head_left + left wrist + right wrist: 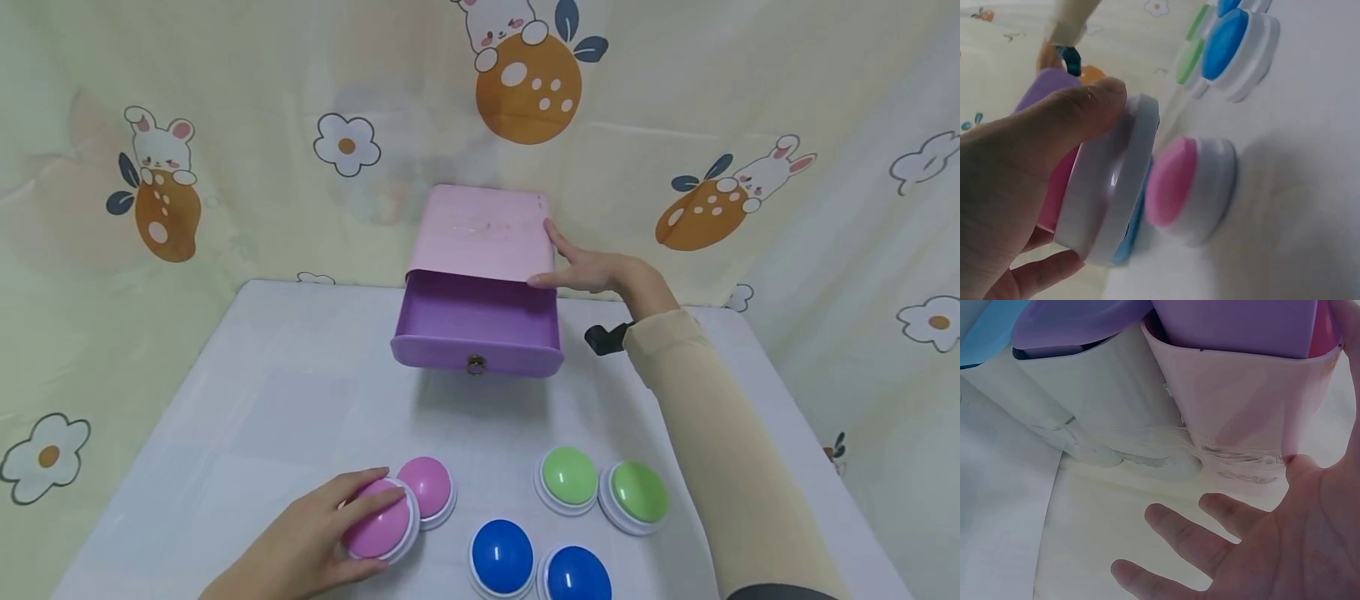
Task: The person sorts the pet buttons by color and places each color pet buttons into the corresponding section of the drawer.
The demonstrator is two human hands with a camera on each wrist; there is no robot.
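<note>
My left hand [307, 533] grips a pink push button [378, 529] with a domed top and white base. In the left wrist view, its base is lifted and tilted, with the thumb against the rim. Just beside it, a second pink push button [425, 485] sits on the table. At the back, a pink drawer box [483, 233] has its purple drawer [477, 357] pulled out, with nothing seen inside. My right hand [592, 271] touches the box's right side, its fingers spread and straight in the right wrist view.
Two green push buttons [568, 477] lie at the front right, and two blue push buttons [502, 557] at the front middle. Beneath the pink box, the right wrist view shows a white unit with a purple drawer [1079, 322] and one with a blue drawer [988, 328]. A patterned curtain [255, 167] hangs behind.
</note>
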